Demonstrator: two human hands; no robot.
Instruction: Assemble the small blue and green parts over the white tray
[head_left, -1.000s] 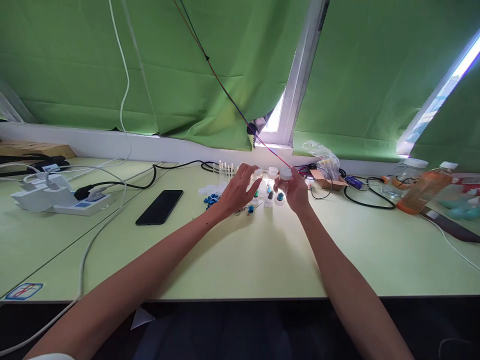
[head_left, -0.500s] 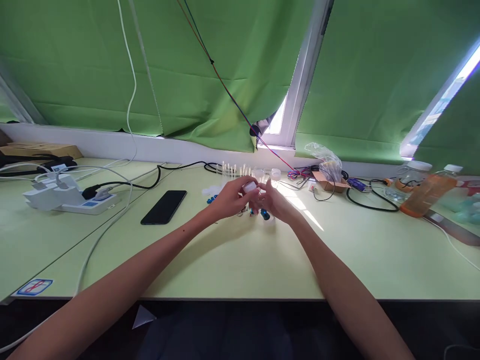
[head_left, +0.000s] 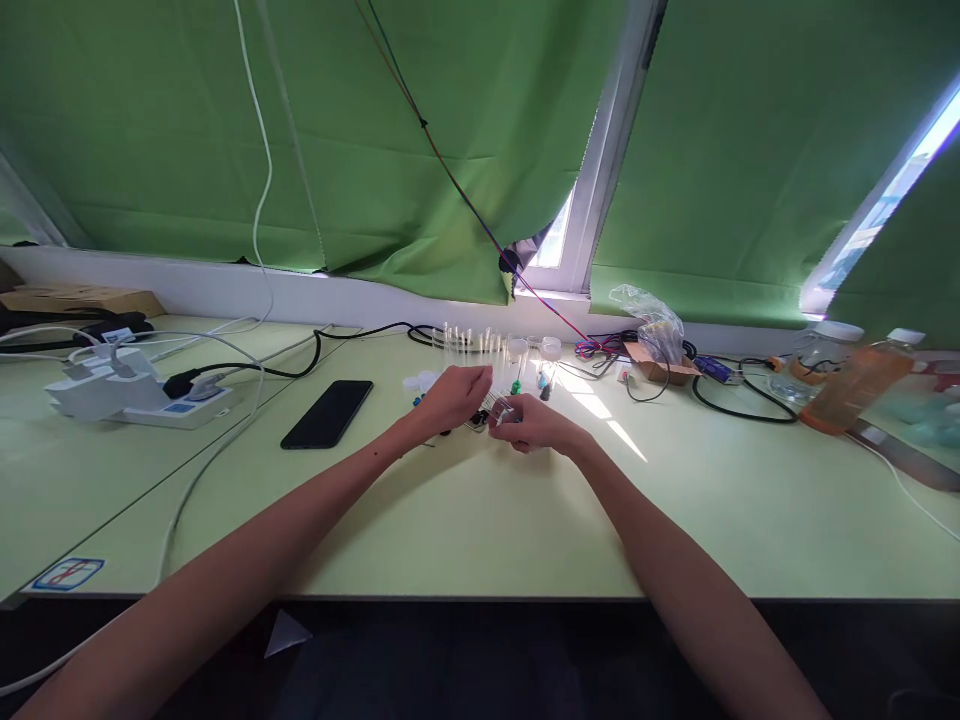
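Observation:
My left hand (head_left: 455,397) is closed, its fingers pressed together near the tip of my right hand; whatever it grips is hidden. My right hand (head_left: 534,422) is curled around a small clear tube (head_left: 498,405) showing thin shiny lines, tilted between the hands. Just behind them stand clear tubes with whitish caps, one with a green piece (head_left: 516,387) low in it and a capped tube (head_left: 551,349) to its right. A row of clear open-looking tubes (head_left: 466,340) rises behind my left hand. Small dark and blue parts lie partly covered under the hands.
Left of my hands lies a black phone (head_left: 328,415). Further left is a white power strip (head_left: 176,408) with plugs and cables. On the right are a small cardboard box (head_left: 661,368) with a plastic bag, loose cables, and an orange bottle (head_left: 859,385).
Both hands have come down slightly, and my right hand has shifted left and turned. The white cap seen between my fingers is out of sight; the tubes behind are more exposed.

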